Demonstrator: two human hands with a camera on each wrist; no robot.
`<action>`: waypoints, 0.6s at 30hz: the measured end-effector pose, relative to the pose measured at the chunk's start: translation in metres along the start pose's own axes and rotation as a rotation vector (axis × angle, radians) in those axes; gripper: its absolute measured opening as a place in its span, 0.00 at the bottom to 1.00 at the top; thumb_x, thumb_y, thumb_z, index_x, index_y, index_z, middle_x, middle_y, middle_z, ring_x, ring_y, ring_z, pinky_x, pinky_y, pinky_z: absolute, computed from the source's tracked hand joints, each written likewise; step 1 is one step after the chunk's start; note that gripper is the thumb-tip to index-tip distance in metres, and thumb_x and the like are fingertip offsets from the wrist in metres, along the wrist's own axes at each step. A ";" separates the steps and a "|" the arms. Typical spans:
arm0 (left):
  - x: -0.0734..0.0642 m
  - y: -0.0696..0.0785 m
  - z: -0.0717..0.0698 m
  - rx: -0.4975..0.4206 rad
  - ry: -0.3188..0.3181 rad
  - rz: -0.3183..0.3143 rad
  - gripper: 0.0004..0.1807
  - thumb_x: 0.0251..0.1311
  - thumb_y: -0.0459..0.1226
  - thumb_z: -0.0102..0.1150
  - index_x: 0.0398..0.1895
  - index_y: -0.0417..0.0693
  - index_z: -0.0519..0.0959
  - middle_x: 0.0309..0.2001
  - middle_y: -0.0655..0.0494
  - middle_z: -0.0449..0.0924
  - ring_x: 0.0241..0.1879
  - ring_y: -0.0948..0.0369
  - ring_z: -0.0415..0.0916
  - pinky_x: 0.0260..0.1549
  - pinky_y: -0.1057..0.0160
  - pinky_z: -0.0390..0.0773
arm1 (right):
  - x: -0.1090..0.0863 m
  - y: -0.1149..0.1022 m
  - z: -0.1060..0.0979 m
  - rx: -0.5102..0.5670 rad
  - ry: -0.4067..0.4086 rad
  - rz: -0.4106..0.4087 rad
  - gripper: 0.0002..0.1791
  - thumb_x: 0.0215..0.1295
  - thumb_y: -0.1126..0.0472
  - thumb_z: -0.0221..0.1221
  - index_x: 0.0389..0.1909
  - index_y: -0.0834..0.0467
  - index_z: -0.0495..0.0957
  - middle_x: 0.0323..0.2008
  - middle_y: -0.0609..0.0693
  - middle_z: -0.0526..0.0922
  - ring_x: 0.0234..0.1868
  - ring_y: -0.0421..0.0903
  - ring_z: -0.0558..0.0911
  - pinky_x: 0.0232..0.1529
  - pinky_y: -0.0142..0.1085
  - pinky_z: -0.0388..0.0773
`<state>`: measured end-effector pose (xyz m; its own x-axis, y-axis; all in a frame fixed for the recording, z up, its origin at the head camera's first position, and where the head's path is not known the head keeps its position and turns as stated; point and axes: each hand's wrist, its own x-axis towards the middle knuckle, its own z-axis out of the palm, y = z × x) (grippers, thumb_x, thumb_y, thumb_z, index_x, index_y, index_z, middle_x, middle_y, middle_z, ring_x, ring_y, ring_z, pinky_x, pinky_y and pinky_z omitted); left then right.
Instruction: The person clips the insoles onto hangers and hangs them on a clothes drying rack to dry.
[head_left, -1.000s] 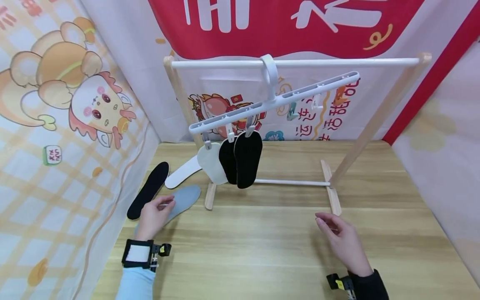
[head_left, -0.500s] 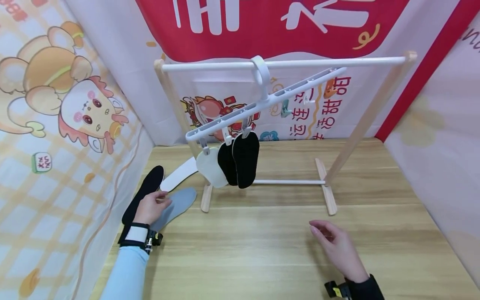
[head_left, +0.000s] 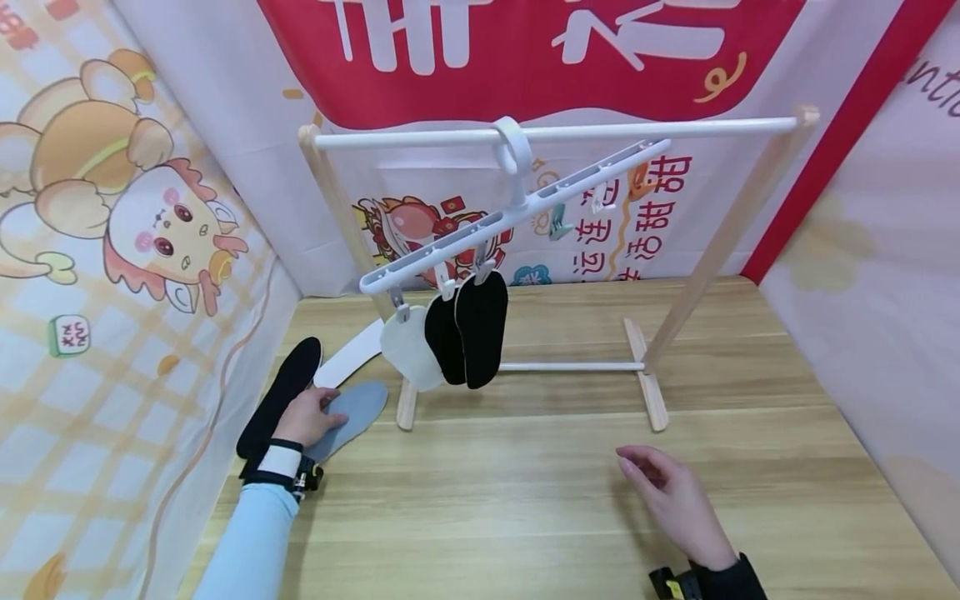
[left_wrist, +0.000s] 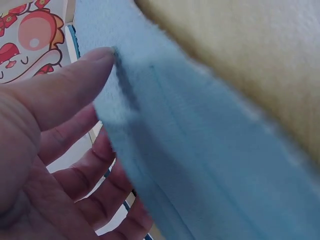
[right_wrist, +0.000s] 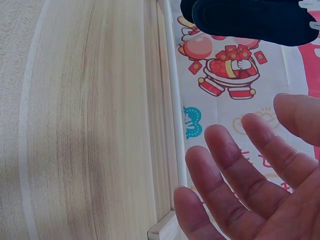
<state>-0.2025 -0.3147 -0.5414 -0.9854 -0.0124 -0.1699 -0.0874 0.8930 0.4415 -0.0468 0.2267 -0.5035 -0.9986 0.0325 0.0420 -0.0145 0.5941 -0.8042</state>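
At the left of the table my left hand [head_left: 306, 417] pinches the edge of a grey-blue insole [head_left: 362, 410]. In the left wrist view its thumb [left_wrist: 87, 70] lies on the insole's face, while the other fingers reach behind the near edge. A black insole [head_left: 279, 400] and a white insole [head_left: 351, 354] lie beside it. My right hand [head_left: 678, 504] hovers over the right side of the table, fingers loosely bent and holding nothing. From a tilted white clip hanger [head_left: 517, 215] hang a pale insole [head_left: 411, 350] and two black insoles [head_left: 482, 333].
A drying rack with a white top bar [head_left: 622, 131] and wooden legs [head_left: 731, 242] stands at the back of the table. Its foot [head_left: 652, 402] sticks out towards me. Printed cloth walls [head_left: 67, 375] enclose the left, back and right sides.
My left hand has come onto the grey-blue insole and taken its edge. The head view has shifted slightly. The right hand stays nearly where it was.
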 end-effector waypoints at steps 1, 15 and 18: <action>-0.001 0.001 -0.002 -0.001 -0.006 -0.001 0.29 0.55 0.36 0.72 0.57 0.31 0.76 0.51 0.31 0.79 0.49 0.41 0.76 0.45 0.44 0.75 | 0.000 0.000 0.000 0.001 -0.001 -0.003 0.11 0.71 0.58 0.60 0.49 0.58 0.82 0.38 0.47 0.84 0.36 0.38 0.79 0.36 0.31 0.77; -0.050 0.031 -0.039 -0.135 0.156 0.108 0.11 0.61 0.41 0.68 0.41 0.43 0.82 0.36 0.49 0.83 0.32 0.57 0.77 0.27 0.60 0.72 | 0.001 -0.004 -0.002 0.029 -0.041 0.045 0.15 0.73 0.55 0.58 0.52 0.58 0.81 0.42 0.49 0.85 0.40 0.40 0.81 0.39 0.32 0.78; -0.065 0.046 -0.049 -0.163 0.227 0.111 0.11 0.62 0.41 0.67 0.41 0.43 0.82 0.35 0.50 0.83 0.31 0.57 0.76 0.26 0.61 0.73 | 0.001 -0.005 -0.003 0.025 -0.039 0.039 0.14 0.73 0.54 0.58 0.52 0.58 0.81 0.43 0.48 0.85 0.41 0.41 0.81 0.40 0.32 0.78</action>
<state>-0.1495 -0.2946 -0.4667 -0.9961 -0.0355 0.0810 0.0187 0.8107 0.5852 -0.0479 0.2265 -0.4975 -0.9996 0.0237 -0.0122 0.0236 0.5728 -0.8194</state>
